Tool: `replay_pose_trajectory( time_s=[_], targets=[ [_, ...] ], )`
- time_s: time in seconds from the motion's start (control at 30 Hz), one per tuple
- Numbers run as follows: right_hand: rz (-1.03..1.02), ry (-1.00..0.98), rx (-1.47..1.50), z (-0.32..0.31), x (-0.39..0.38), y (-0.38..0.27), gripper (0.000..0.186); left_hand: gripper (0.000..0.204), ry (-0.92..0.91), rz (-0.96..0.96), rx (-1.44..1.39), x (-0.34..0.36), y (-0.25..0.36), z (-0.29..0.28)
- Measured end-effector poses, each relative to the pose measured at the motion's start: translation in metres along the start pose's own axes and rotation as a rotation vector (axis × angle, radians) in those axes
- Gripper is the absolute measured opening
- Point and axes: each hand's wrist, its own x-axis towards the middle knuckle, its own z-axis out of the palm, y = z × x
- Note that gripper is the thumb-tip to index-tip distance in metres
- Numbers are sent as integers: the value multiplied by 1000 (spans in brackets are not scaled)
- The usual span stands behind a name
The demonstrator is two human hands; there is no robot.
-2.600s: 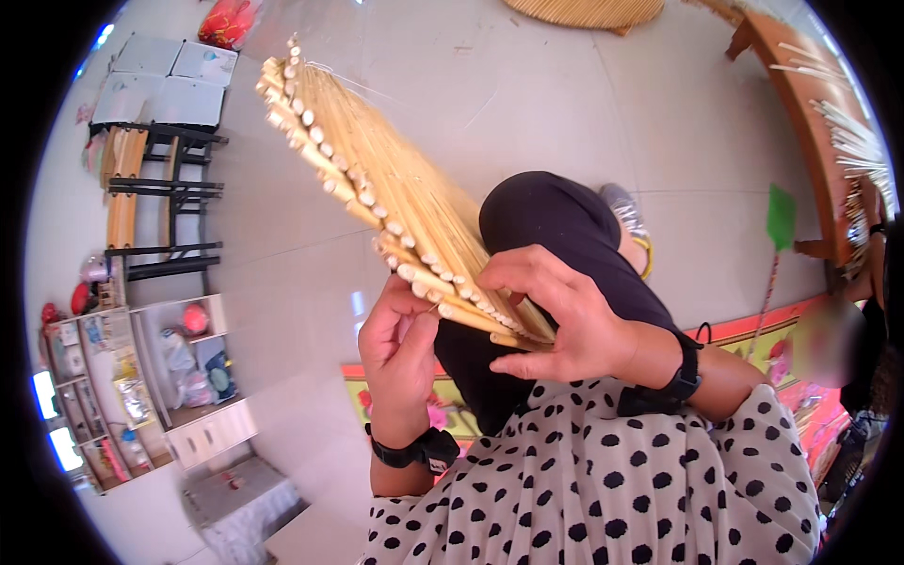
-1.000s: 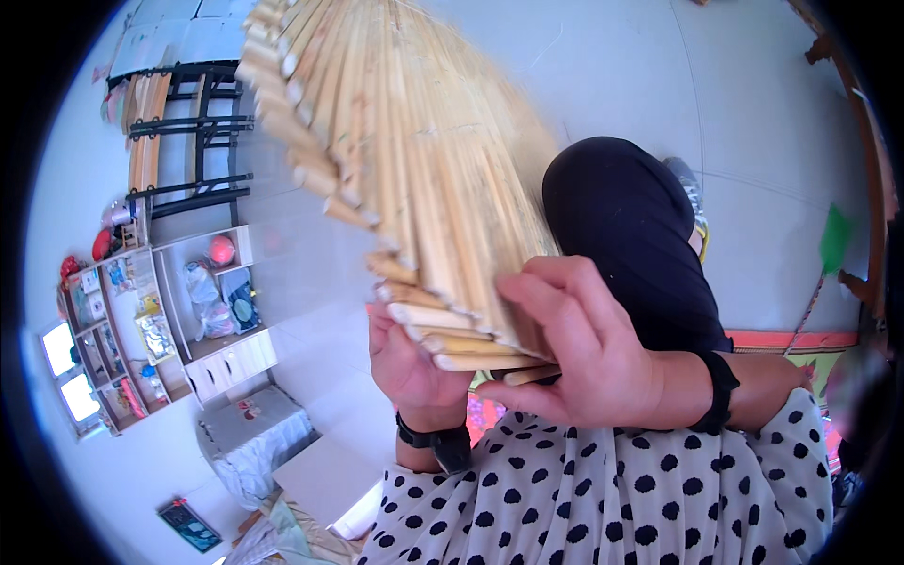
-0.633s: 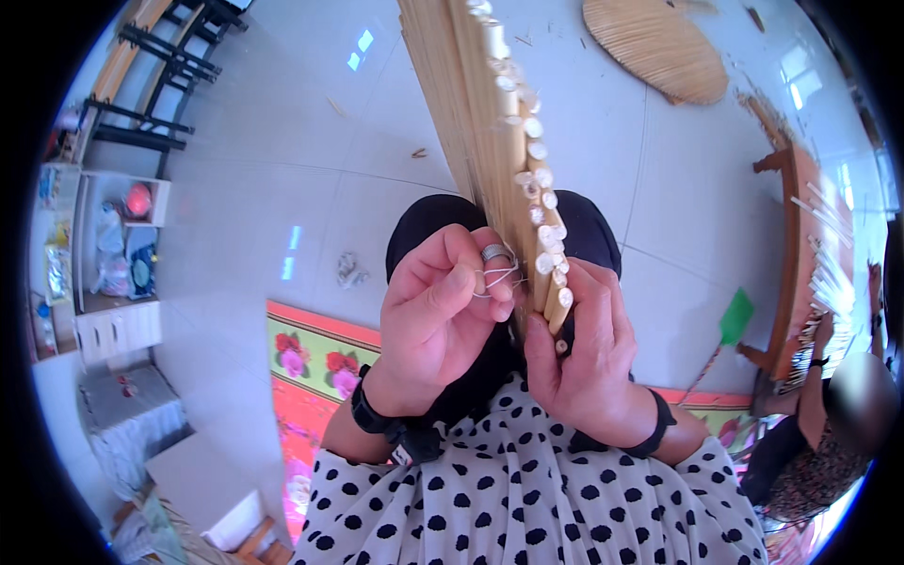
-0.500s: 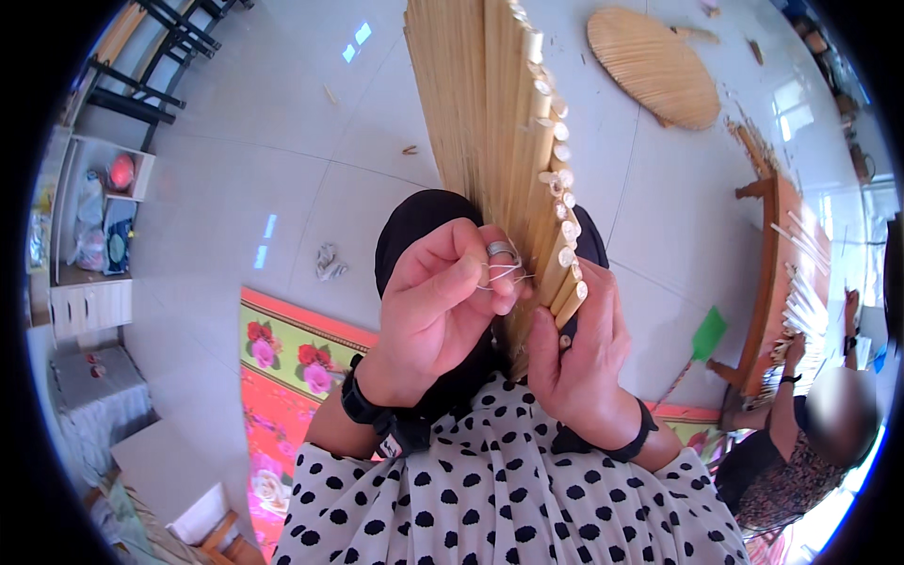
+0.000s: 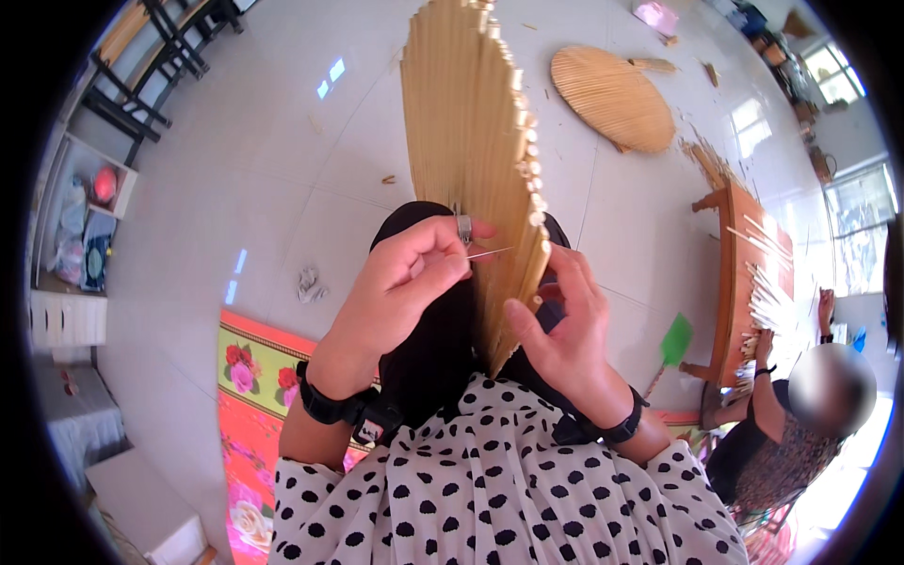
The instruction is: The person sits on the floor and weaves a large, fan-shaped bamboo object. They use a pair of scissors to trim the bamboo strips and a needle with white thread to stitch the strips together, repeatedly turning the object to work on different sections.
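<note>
A tall panel of straw-coloured stalks [image 5: 461,104] stands on edge between my knees, its row of cut pale ends facing right. My left hand [image 5: 414,273] is on the panel's left side, thumb and forefinger pinching a thin needle [image 5: 490,252] that points at the stalks. A grey metal ring sits on one of its fingers. At the right edge is my right hand [image 5: 574,325], thumb against the near face and fingers by the cut ends, loosely holding the panel. The fingertips behind the panel are partly hidden.
An oval woven stalk piece [image 5: 612,99] lies on the tiled floor ahead. On the right, a person [image 5: 772,433] reaches over a wooden table [image 5: 739,282] with pale sticks. A green fly swatter [image 5: 676,339] is nearer. A flowered mat [image 5: 250,443] lies to the left.
The loose thread loops at my left fingers no longer show; a straight needle is visible there. My right hand has loosened and shifted lower along the edge. The panel appears further left.
</note>
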Motion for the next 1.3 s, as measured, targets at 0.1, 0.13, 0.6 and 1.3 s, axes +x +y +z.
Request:
replay_pose_trajectory(
  time_s=[0.1, 0.13, 0.6, 1.3],
  targets=[
    [1, 22, 174, 5, -5, 12, 59, 11, 30, -39, -143, -1, -3, 6],
    [-11, 29, 228, 7, -6, 16, 60, 11, 36, -19, -181, -3, -6, 6],
    [-217, -43, 661, 13, -4, 61, 71, 25, -30, 146, -204, -12, -25, 1],
    [-252, -5, 576, 6, 19, 65, 77, 20, 389, 91, 8, -18, -10, 33]
  ],
)
